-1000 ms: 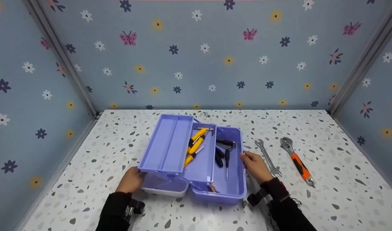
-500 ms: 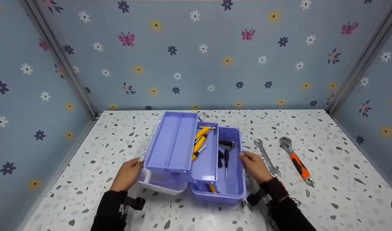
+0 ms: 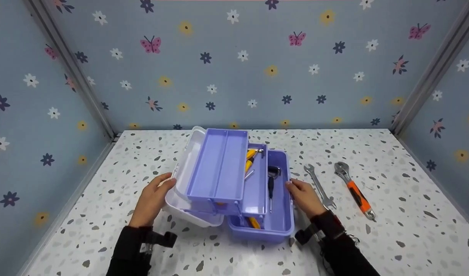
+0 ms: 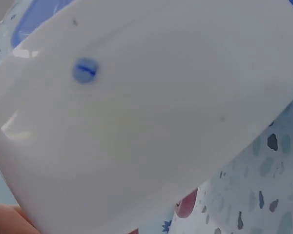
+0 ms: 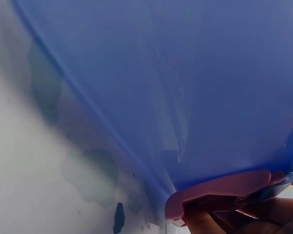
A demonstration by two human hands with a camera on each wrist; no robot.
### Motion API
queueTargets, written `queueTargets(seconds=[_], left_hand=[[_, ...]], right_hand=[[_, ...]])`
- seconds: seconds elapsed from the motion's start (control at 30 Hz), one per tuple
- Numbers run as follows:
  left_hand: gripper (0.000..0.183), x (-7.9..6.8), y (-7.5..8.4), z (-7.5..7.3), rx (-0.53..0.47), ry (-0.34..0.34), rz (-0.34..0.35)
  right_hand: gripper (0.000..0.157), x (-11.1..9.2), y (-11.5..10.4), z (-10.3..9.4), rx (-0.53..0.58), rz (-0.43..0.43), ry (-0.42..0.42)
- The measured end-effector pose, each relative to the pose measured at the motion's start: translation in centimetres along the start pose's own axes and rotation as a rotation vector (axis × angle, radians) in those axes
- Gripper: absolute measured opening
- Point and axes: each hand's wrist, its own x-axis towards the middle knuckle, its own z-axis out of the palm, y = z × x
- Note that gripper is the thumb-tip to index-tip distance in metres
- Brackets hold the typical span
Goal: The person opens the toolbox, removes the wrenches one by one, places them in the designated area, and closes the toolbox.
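A purple toolbox [image 3: 262,237] stands with its cantilever trays spread to the left. Its white lid [image 3: 186,166] is tilted up on the left, and my left hand [image 3: 148,203] grips the outer edge. The left wrist view shows the lid's outer face with a blue round pin [image 4: 85,70]. My right hand [image 3: 306,197] holds the box's right wall, fingers at a pink latch [image 5: 224,189]. The upper tray [image 3: 209,165] has bare compartments. It partly hides yellow-handled tools [image 3: 249,161] in the lower tray [image 3: 256,201]. A black-handled screwdriver [image 3: 271,186] lies in the base.
Right of the box lie an open-ended wrench [image 3: 319,188] and an adjustable wrench [image 3: 355,191] with an orange-black handle. The speckled table [image 3: 403,184] ends at a flowered back wall [image 3: 238,88], with side panels left and right.
My left hand has raised the white lid and moved up with it. The trays have swung rightward over the base, covering more of the tools. My right hand has stayed put.
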Motion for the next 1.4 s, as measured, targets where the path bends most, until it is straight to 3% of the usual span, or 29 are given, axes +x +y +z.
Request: queueTargets(seconds=[0.23, 0.33, 0.5, 0.67, 0.97, 1.2, 1.4], left_hand=[[0.059, -1.2, 1.1, 1.2, -0.021, -0.011, 0.118], [0.06, -1.5, 1.0, 1.9, -0.079, -0.013, 0.176], [0.057, -1.7, 1.0, 3.1, -0.173, 0.04, 0.296], [0.058, -2.0, 1.5, 3.9, -0.132, 0.081, 0.362], [0.075, -3.2, 2.7, 6.2, -0.037, 0.083, 0.439], [0.063, -3.7, 3.2, 8.5, -0.024, 0.006, 0.607], [0.063, -4.1, 4.1, 11.4, 0.091, 0.034, 0.726]], right_hand=[[0.033, 0.2, 0.3, 0.0, 0.026, 0.0, 0.0], [0.034, 0.2, 0.3, 0.0, 0.023, -0.001, -0.004], [0.034, 0.1, 0.3, -0.1, 0.029, 0.01, -0.019], [0.033, 0.0, 0.2, -0.1, 0.043, 0.015, -0.04], [0.033, -0.1, 0.2, -0.2, 0.047, 0.008, -0.035], [0.037, -0.2, 0.1, 0.2, 0.091, 0.017, 0.003], [0.04, -0.3, 0.0, 0.4, 0.162, 0.042, 0.02]])
